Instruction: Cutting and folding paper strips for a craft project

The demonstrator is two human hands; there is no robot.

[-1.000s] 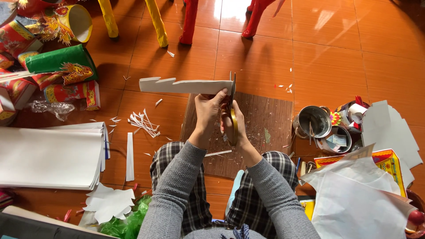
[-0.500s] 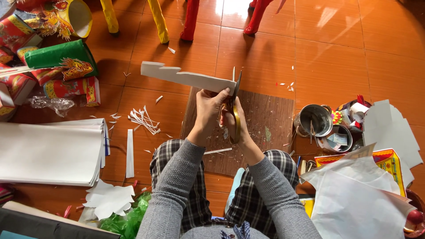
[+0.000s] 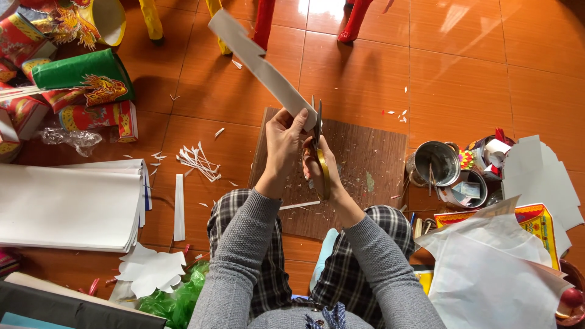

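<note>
Head view: a long white paper strip [image 3: 259,61] with a notched edge is pinched at its near end in the closed grip of the left hand [image 3: 285,143], slanting up and away to the left above the floor, while the right hand [image 3: 317,167] is closed around yellow-handled scissors [image 3: 319,146] whose blades meet the strip just beside the left fingertips. Both grey-sleeved forearms are raised over a brown cutting board [image 3: 365,164] lying on the orange tiled floor [image 3: 475,79]. White sheets [image 3: 67,204] are stacked to the left, thin paper offcuts [image 3: 198,161] lie near the board, and a metal tin [image 3: 436,163] stands to the right.
</note>
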